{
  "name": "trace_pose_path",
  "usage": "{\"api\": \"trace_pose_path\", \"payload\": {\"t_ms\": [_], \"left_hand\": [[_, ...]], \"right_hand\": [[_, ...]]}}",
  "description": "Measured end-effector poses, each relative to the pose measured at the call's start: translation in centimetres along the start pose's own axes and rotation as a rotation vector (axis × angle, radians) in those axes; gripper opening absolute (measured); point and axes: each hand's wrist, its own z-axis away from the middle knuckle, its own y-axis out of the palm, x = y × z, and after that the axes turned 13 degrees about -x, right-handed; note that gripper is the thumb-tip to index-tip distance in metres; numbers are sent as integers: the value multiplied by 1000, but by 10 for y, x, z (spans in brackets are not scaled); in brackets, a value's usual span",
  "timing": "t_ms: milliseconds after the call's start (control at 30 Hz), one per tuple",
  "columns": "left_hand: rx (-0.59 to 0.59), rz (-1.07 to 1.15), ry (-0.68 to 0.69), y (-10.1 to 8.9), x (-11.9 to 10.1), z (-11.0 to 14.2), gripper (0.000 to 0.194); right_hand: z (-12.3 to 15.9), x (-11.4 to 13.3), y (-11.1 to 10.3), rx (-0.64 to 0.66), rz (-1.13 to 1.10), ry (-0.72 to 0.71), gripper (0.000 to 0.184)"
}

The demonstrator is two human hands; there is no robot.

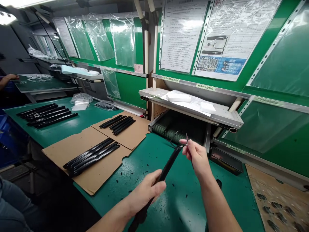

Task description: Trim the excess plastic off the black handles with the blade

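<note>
My left hand (153, 187) is closed round a long, glossy black strip-shaped part (170, 163), which slants up and away across the table. Its far end meets the fingers of my right hand (196, 154). That hand is closed on a small tool with a thin, pointed metal blade (186, 138) sticking upward; its handle is mostly hidden in the palm, so the exact kind is unclear. Small black scraps (131, 190) lie scattered on the green tabletop (178, 203) around both hands.
Similar black parts (91, 156) lie in rows on cardboard sheets (96, 185) to the left, with more (48, 114) farther back. A dark ribbed belt (181, 125) runs beneath a shelf (217, 116) ahead. Clear plastic trays (277, 203) sit at right. A co-worker's hand (11, 77) shows far left.
</note>
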Motion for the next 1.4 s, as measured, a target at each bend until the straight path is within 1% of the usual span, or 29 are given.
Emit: {"api": "trace_pose_path", "payload": {"t_ms": [67, 100, 133, 200, 233, 300, 367, 433, 500, 567, 633, 700, 767, 833, 933, 1000, 1067, 1133, 1200, 1267, 1333, 1400], "left_hand": [[12, -200, 74, -6, -2, -4, 32], [-6, -304, 109, -9, -3, -6, 28], [-34, -406, 145, -11, -3, -9, 24], [-102, -595, 251, -15, -2, -15, 21], [-137, -675, 337, -17, -1, -20, 22], [-174, -797, 564, -23, -1, -28, 24], [-156, -876, 795, -29, -3, -36, 24], [-119, -937, 950, -35, -9, -42, 24], [-95, -1001, 1035, -38, -16, -46, 25], [-90, -1068, 1093, -40, -22, -48, 26], [-95, -1111, 1141, -40, -24, -47, 26], [-111, -1118, 1159, -40, -22, -46, 25], [-136, -1093, 1147, -39, -18, -45, 25], [-168, -1055, 1113, -37, -11, -43, 24], [-240, -960, 1049, -34, 2, -40, 23], [-304, -888, 971, -29, 9, -35, 24], [-365, -836, 840, -21, 15, -28, 28], [-414, -798, 667, -11, 17, -19, 31], [-436, -753, 483, -2, 17, -10, 27], [-435, -694, 329, 6, 14, -3, 19], [-432, -643, 229, 11, 10, 2, 12], [-431, -595, 178, 13, 5, 5, 8]], "right_hand": [[14, 5, -6, 216, -156, 96, 44], [22, 8, -8, 283, -215, 131, 41], [30, 12, -9, 318, -241, 142, 39], [45, 20, -12, 347, -186, 69, 33], [51, 24, -13, 379, -133, 3, 31], [59, 32, -15, 465, -14, -135, 32], [61, 37, -17, 558, 98, -223, 39], [58, 40, -18, 654, 185, -266, 46], [53, 39, -18, 740, 222, -317, 50], [49, 38, -17, 792, 207, -357, 53], [49, 37, -16, 795, 170, -368, 55], [52, 36, -15, 762, 131, -364, 56], [58, 34, -14, 698, 105, -364, 56], [64, 31, -12, 605, 100, -385, 56], [74, 24, -7, 432, 140, -461, 53], [80, 20, -2, 301, 184, -516, 50], [85, 16, 5, 171, 229, -558, 49], [88, 14, 12, 55, 280, -582, 48], [90, 12, 19, -35, 359, -597, 49], [89, 10, 25, -97, 451, -614, 51], [87, 9, 29, -143, 527, -617, 51], [84, 8, 31, -172, 582, -595, 52]]}}
